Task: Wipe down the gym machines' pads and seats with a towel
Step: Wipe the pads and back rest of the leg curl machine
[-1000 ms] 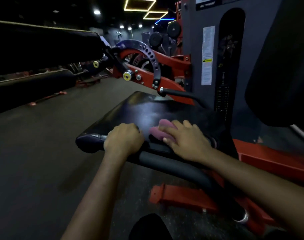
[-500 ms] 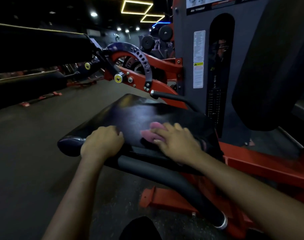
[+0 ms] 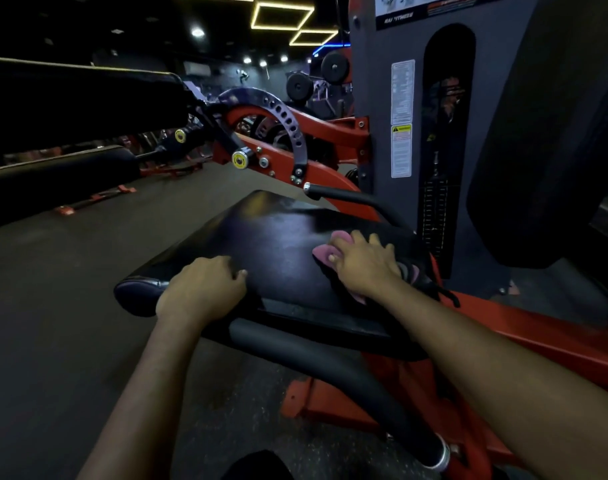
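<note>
The black padded seat (image 3: 271,233) of a red-framed machine lies in front of me. My right hand (image 3: 365,268) holds a bunched pink towel (image 3: 325,252) and presses it flat onto the seat's right side, thumb on the cloth. More of the towel shows behind the hand near the seat's right edge. My left hand (image 3: 202,289) rests on the seat's near left corner with its fingers curled, holding nothing. The black back pad (image 3: 545,150) stands upright at the right.
A black handle bar (image 3: 330,362) runs under the seat's near edge and another handle (image 3: 333,194) sits at its far side. The grey weight-stack housing (image 3: 382,133) rises behind. Black roller pads (image 3: 63,102) hang at the left over open dark floor (image 3: 53,323).
My right hand has slid the towel from the seat's middle toward its right side. My left hand has stayed at the near left corner.
</note>
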